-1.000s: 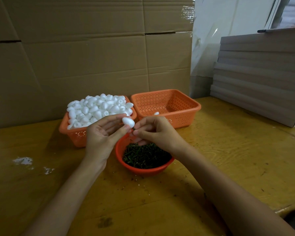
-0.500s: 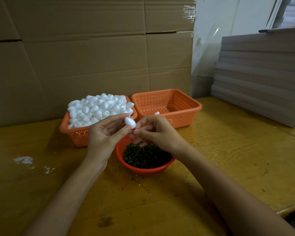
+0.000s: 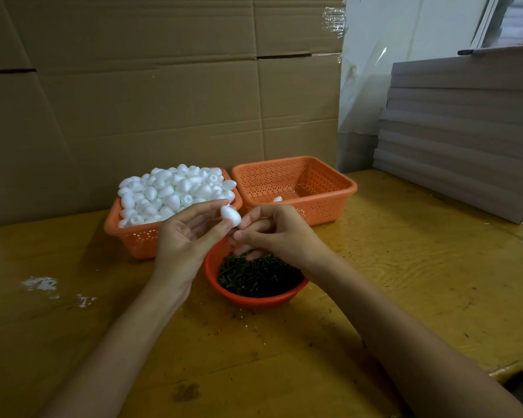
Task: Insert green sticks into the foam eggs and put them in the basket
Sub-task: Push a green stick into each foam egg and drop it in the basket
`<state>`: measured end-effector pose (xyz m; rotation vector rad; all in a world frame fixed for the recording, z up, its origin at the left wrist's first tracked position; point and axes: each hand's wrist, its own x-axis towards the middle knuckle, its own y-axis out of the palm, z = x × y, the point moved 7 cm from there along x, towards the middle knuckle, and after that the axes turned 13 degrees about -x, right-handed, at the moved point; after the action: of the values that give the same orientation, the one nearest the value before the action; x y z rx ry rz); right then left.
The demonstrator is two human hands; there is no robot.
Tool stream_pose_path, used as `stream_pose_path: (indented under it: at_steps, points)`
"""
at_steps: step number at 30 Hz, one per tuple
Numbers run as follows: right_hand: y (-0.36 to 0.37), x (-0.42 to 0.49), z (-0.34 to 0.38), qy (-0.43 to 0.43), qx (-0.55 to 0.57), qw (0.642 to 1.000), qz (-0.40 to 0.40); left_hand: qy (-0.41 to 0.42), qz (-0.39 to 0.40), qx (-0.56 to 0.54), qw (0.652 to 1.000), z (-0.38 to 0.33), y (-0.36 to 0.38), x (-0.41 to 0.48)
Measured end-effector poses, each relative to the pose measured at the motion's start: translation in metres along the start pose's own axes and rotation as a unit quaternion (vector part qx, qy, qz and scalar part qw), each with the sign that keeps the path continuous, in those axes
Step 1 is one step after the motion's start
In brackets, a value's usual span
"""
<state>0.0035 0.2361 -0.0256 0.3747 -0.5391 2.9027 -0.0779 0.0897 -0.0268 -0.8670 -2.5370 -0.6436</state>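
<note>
My left hand (image 3: 187, 236) pinches one white foam egg (image 3: 230, 215) between thumb and fingertips, just above the round orange bowl (image 3: 254, 300) of green sticks (image 3: 258, 274). My right hand (image 3: 280, 233) is right beside the egg, its thumb and forefinger pinched at the egg's lower end on a thin stick that barely shows. Behind my left hand stands an orange basket (image 3: 139, 236) heaped with white foam eggs (image 3: 175, 191). To its right is a second orange basket (image 3: 296, 188) with one white egg (image 3: 277, 199) visible inside.
The wooden table (image 3: 420, 282) carries white foam crumbs (image 3: 41, 283) at the left and dark specks around the bowl. A cardboard wall (image 3: 163, 101) closes the back. Stacked flat cardboard sheets (image 3: 465, 131) lie at the right rear.
Both hands have stayed in place over the bowl. The egg has turned slightly in my left fingertips and my right fingertips have closed in on its lower end.
</note>
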Motion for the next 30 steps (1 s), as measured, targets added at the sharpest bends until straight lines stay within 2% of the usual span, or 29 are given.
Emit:
stream_pose_path:
  at_steps: [23,30]
  points:
    - [0.0014,-0.0015,0.0024,-0.003,-0.013,1.000,-0.009,0.007,-0.009,-0.005,1.000,-0.0004,0.0003,-0.0009]
    - [0.0043,-0.0002,-0.0050,0.023,-0.003,1.000,0.006,0.001,0.002,-0.006,1.000,0.0045,0.0007,-0.0007]
